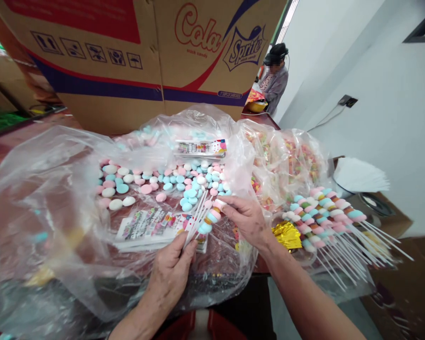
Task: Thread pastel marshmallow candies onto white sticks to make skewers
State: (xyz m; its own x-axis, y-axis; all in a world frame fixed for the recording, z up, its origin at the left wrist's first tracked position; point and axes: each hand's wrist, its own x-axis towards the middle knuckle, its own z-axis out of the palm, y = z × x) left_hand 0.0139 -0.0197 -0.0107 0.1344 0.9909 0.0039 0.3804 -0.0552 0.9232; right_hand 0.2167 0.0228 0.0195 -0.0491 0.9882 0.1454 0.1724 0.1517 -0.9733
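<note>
Closed around the lower ends of several thin white sticks [197, 212] is my left hand [170, 270]. A candy skewer [212, 217] with pink, blue, white and brownish pieces slants up beside the sticks, its lower end near my left fingers. My right hand [247, 221] pinches the pale pink candy piece at the skewer's upper end. Loose pastel candies [180, 179] in pink, blue and white lie just beyond both hands. Under the sticks and left of them is a stack of printed labels [147, 229]; a second label stack [201, 148] rests farther back on the plastic.
Clear plastic sheeting [56, 189] covers much of the table. A large carton [109, 71] stands behind. At right are bagged gummy candies [293, 153], gold twist ties [286, 235] and a pile of candy skewers [324, 210]. Another person [276, 80] sits at the back.
</note>
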